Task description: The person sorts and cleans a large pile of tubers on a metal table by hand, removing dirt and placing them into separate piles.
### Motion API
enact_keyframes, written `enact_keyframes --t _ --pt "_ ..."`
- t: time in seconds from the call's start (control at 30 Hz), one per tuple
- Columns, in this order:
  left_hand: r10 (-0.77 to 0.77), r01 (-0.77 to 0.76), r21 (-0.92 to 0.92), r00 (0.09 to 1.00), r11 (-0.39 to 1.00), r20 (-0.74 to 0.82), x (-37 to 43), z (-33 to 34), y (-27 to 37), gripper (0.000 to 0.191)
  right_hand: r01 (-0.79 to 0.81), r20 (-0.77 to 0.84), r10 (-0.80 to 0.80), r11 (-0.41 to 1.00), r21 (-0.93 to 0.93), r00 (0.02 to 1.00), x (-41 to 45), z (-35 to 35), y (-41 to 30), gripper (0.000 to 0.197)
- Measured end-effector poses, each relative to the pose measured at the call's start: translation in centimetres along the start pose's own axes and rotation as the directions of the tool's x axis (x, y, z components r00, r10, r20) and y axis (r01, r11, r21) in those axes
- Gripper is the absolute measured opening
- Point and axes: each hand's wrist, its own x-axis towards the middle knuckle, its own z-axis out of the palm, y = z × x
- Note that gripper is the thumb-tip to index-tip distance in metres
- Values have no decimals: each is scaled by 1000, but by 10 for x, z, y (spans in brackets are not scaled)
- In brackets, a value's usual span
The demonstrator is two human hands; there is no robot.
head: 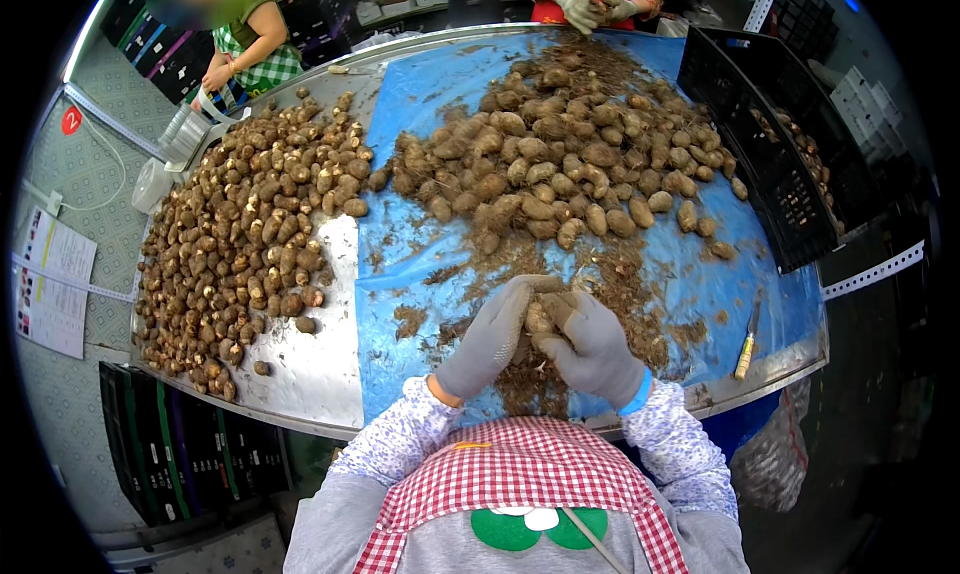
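Observation:
Both my hands wear grey gloves and meet over the near edge of a blue plastic sheet [427, 296]. Between them is a brown taro corm [537, 319], partly hidden by the fingers. My left hand [487, 341] wraps its left side, while my right hand [592, 341] grips it from the right with bent fingers. Loose fibres and soil [532, 386] lie under the hands. Just beyond is a large heap of hairy taro corms [555, 161]. Another heap of cleaner-looking taro corms [247, 221], some with pale cut ends, covers the metal tabletop [330, 371] on the left.
A knife [746, 352] with a yellowish handle lies near the right edge. A black plastic crate [750, 146] holding corms leans over the right side. Across the table, a co-worker's gloved hands [592, 9] hold something brown. Another person [251, 41] stands far left, beside stacked clear containers [184, 135].

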Motion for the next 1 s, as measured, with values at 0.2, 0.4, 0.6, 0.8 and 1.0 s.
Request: enact_keyframes --t 0.2,0.4,0.6,0.8,1.0 --pt "131 -102 192 981 976 -145 -15 2 -10 27 92 -60 -94 995 -38 994 -1 17 -8 26" --pt "667 -387 737 736 555 -116 -16 4 -20 14 25 -102 -18 997 69 995 6 27 -10 23" --pt "620 -295 898 784 327 32 -21 5 -22 21 -47 -203 45 999 -8 978 -3 52 7 18" --pt "126 -138 -25 957 990 -262 -18 -5 -16 32 -687 290 766 258 679 574 11 24 -35 29" --pt "220 -135 341 949 930 -224 -25 0 -30 36 -278 -60 275 958 -68 960 -8 28 -26 15"
